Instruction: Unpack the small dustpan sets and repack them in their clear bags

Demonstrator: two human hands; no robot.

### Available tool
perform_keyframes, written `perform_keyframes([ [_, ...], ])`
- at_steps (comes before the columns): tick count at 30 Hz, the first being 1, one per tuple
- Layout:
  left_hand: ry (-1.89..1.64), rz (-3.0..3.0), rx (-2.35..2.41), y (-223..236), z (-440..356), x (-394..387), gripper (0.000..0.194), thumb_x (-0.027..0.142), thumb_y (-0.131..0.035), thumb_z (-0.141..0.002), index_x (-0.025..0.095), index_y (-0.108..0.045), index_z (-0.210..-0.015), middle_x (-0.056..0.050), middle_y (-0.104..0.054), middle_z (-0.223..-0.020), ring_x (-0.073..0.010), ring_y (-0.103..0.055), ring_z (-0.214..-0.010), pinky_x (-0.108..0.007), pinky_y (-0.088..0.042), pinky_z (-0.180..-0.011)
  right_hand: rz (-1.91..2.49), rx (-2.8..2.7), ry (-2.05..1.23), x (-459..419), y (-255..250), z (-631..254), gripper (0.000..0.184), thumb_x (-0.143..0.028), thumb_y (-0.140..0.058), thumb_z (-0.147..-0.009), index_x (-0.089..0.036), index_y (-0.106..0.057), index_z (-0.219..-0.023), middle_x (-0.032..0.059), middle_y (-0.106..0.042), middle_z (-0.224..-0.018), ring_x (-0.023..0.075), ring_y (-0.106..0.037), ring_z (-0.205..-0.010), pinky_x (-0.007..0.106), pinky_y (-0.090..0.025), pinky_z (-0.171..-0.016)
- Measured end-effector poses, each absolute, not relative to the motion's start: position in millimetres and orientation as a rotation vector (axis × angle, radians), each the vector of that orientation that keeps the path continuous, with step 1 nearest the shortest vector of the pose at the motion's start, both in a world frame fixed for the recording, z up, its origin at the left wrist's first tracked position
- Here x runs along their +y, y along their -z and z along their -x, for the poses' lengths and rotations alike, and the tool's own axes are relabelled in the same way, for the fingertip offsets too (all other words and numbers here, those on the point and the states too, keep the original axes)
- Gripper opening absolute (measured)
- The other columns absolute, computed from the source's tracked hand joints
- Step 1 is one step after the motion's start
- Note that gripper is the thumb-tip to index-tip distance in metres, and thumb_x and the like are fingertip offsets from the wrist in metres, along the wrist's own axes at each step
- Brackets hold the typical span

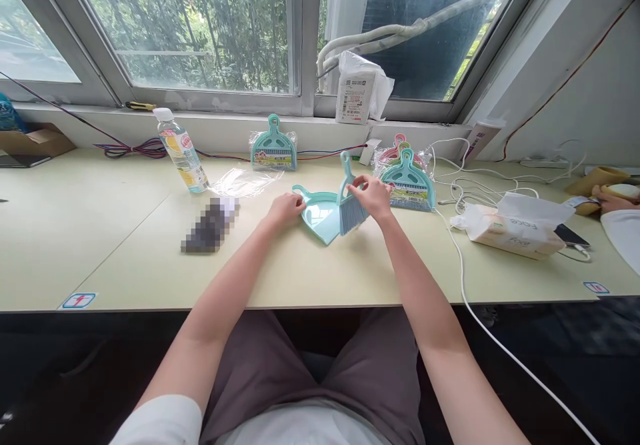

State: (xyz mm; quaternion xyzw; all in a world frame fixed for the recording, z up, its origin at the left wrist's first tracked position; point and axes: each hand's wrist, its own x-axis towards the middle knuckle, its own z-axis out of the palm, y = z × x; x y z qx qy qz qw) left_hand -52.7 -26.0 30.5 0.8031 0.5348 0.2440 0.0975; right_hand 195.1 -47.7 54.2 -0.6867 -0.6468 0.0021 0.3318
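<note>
A mint-green plastic hand brush [353, 213] with grey bristles, its long axis running far to near, is pinched in the closed fingers of the right hand [369, 196], resting against a mint-green plastic dustpan [320, 222], whose handle the curled left hand [286, 210] holds.

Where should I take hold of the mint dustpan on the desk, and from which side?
Best to take the dustpan by its short handle, coming in from the side of the left hand. The pan lies flat on the desk, leaving little to get under, and the hand brush in the right hand crowds its right side.
</note>
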Motion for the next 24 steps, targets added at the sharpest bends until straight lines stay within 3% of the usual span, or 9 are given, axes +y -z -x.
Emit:
perform_keyframes([
  [8, -0.64, -2.493, 1.298, -26.0, 22.0, -42.8, 0.038, 0.03, -0.041, -0.083, 0.02, -0.047, -0.046, -0.004, -0.057, -0.055, -0.0161, -0.048, -0.053, -0.03, -0.029, -0.058, 1.948, -2.202, 0.005, -69.5, -46.8, -159.0, 0.019, -0.039, -0.06, -0.074, -0.021, -0.067, -0.078, 0.0048, -0.07, -0.083, 0.0218, -0.058, -0.089, 0.036, -0.027, -0.085],
  [15, -0.593, -2.499, 1.158, -20.9, 19.8, -38.9, 0.038, 0.03, -0.04, -0.085, 0.019, -0.053, -0.051, -0.003, -0.059, -0.055, -0.0148, -0.052, -0.055, -0.028, -0.035, -0.06, 1.945, -2.213, -0.053, -73.6, -48.1, -152.6, 0.022, -0.041, -0.056, -0.079, -0.021, -0.065, -0.08, 0.0041, -0.07, -0.085, 0.0205, -0.06, -0.088, 0.034, -0.029, -0.084],
  [17, -0.639, -2.558, 1.251, -24.0, 23.4, -38.2, 0.034, 0.029, -0.04, -0.086, 0.018, -0.059, -0.06, -0.006, -0.062, -0.063, -0.018, -0.056, -0.066, -0.029, -0.037, -0.065, 1.936, -2.211, -0.084, -73.5, -48.2, -151.7, 0.021, -0.04, -0.057, -0.08, -0.021, -0.064, -0.082, 0.0041, -0.07, -0.086, 0.0204, -0.06, -0.089, 0.034, -0.03, -0.085],
  [20, -0.814, -2.764, 1.354, -28.5, 30.8, -37.5, 0.021, 0.022, -0.044, -0.086, 0.017, -0.064, -0.09, -0.011, -0.065, -0.095, -0.024, -0.057, -0.094, -0.032, -0.04, -0.08, 1.889, -2.204, -0.139, -72.6, -46.9, -150.2, 0.019, -0.039, -0.058, -0.081, -0.021, -0.063, -0.082, 0.0038, -0.07, -0.087, 0.0196, -0.06, -0.089, 0.032, -0.032, -0.083],
  [22, -0.828, -2.958, 1.268, -28.9, 34.9, -36.8, 0.029, 0.013, -0.048, -0.081, 0.017, -0.059, -0.107, -0.012, -0.059, -0.116, -0.0254, -0.051, -0.111, -0.036, -0.036, -0.093, 1.841, -2.206, -0.161, -71.0, -44.7, -149.8, 0.017, -0.037, -0.059, -0.081, -0.021, -0.062, -0.082, 0.0031, -0.069, -0.088, 0.0188, -0.06, -0.088, 0.03, -0.034, -0.08],
  [24, -0.724, -3.103, 1.169, -26.5, 36.8, -35.6, 0.04, 0.005, -0.047, -0.077, 0.018, -0.055, -0.114, -0.011, -0.056, -0.122, -0.0244, -0.048, -0.115, -0.038, -0.033, -0.1, 1.794, -2.207, -0.183, -68.8, -41.7, -150.1, 0.016, -0.037, -0.06, -0.081, -0.021, -0.061, -0.082, 0.0027, -0.069, -0.089, 0.0181, -0.06, -0.087, 0.028, -0.036, -0.076],
])
